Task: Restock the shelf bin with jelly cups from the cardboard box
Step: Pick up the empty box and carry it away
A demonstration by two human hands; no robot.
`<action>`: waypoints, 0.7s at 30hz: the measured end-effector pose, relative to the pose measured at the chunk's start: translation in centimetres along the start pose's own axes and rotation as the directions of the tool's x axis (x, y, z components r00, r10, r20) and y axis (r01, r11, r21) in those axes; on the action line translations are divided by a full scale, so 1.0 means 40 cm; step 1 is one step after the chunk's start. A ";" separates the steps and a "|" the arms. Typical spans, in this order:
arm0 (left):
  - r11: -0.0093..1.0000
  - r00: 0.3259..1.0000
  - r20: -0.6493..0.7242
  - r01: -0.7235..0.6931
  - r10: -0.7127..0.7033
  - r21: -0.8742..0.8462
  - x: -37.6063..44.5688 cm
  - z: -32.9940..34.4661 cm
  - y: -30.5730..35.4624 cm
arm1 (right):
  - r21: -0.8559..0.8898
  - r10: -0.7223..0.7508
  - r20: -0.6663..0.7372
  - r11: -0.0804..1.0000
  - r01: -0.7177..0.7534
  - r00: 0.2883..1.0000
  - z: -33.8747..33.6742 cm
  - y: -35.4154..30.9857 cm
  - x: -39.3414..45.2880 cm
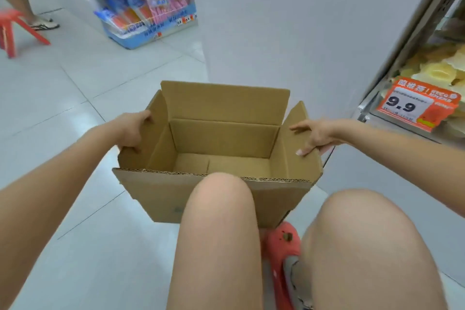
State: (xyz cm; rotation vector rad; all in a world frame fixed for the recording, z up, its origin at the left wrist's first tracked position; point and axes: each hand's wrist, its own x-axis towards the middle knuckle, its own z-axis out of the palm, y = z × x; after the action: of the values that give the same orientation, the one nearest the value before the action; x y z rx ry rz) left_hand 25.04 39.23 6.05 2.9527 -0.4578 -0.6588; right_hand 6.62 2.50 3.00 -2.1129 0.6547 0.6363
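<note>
An open cardboard box (221, 148) is held over the white tiled floor (75, 108), just beyond the person's bare knees. Its four flaps are spread, and its inside is seen to be bare cardboard down to the bottom seam; no jelly cups are seen in it. The left flap is gripped by the left hand (134, 131), with the thumb curled over the near edge and the fingers wrapped round the outside. The right flap is pinched by the right hand (318, 134), the thumb laid on top near the edge and the other fingers tucked beneath. The near flap is partly hidden by the left knee.

At the far right, a shelf bin (427, 70) of pale yellow packets is seen behind a metal rail, and an orange price tag (415, 106) marked 9.9 is fixed to its front. At the far left, a blue display stand (141, 7) of pink and blue packets is set on the floor, with a red stool (15, 30) and another person's sandalled foot beside it. A red shoe (281, 254) is seen between the knees.
</note>
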 end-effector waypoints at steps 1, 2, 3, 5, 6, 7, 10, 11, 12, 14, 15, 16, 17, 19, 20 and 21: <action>0.999 1.000 -0.001 0.009 -0.009 -0.032 0.008 0.018 -0.022 | 0.004 -0.014 -0.002 1.000 0.014 1.000 0.012 -0.011 0.020; 0.999 1.000 0.009 0.020 -0.019 -0.050 0.023 0.041 -0.041 | 0.006 -0.029 -0.004 1.000 0.029 1.000 0.020 -0.019 0.047; 0.998 0.999 0.028 0.038 -0.037 -0.058 0.045 0.069 -0.057 | 0.009 -0.048 -0.004 0.999 0.048 0.999 0.024 -0.029 0.079; 0.995 0.995 0.058 0.090 -0.087 -0.045 0.112 0.126 -0.088 | 0.020 -0.092 -0.001 0.996 0.092 0.996 0.012 -0.058 0.158; 0.992 0.991 0.060 0.120 -0.117 -0.038 0.157 0.155 -0.105 | 0.023 -0.112 0.008 0.993 0.112 0.994 0.000 -0.076 0.208; 0.986 0.985 0.068 0.161 -0.157 -0.048 0.201 0.182 -0.124 | 0.026 -0.126 0.028 0.992 0.125 0.992 -0.011 -0.095 0.256; 0.963 0.975 0.041 0.221 -0.217 -0.156 0.322 0.244 -0.211 | -0.006 -0.136 0.063 0.991 0.137 0.989 -0.031 -0.131 0.417; 0.958 0.976 0.023 0.216 -0.215 -0.187 0.352 0.259 -0.233 | -0.047 -0.127 0.069 0.990 0.131 0.989 -0.031 -0.137 0.464; 0.955 0.978 0.010 0.208 -0.210 -0.210 0.378 0.266 -0.250 | -0.106 -0.120 0.069 0.986 0.127 0.990 -0.028 -0.140 0.507; 0.923 0.969 -0.020 0.227 -0.245 -0.309 0.395 0.251 -0.259 | -0.235 -0.115 0.071 0.964 0.128 0.991 -0.024 -0.157 0.572; 0.906 0.966 -0.026 0.232 -0.258 -0.353 0.391 0.235 -0.244 | -0.279 -0.112 0.057 0.952 0.123 0.992 -0.029 -0.169 0.581; 0.891 0.962 -0.013 0.248 -0.273 -0.381 0.384 0.209 -0.229 | -0.314 -0.107 0.047 0.942 0.116 0.993 -0.038 -0.190 0.587; 0.876 0.955 0.000 0.273 -0.298 -0.398 0.376 0.173 -0.217 | -0.345 -0.099 0.051 0.932 0.110 0.994 -0.051 -0.217 0.588; 0.861 0.939 -0.006 0.313 -0.344 -0.400 0.334 0.069 -0.198 | -0.365 -0.087 0.079 0.925 0.110 0.993 -0.091 -0.294 0.563; 0.856 0.931 -0.011 0.332 -0.366 -0.395 0.301 0.009 -0.193 | -0.358 -0.090 0.092 0.926 0.117 0.992 -0.120 -0.339 0.538; 0.848 0.919 -0.012 0.358 -0.393 -0.391 0.262 -0.053 -0.191 | -0.348 -0.099 0.103 0.928 0.129 0.990 -0.153 -0.386 0.507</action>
State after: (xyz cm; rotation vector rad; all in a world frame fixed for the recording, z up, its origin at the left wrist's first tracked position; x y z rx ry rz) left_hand 37.06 43.32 2.64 2.6870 0.2487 -0.5608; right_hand 32.76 1.07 1.97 -2.4204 0.3862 0.8223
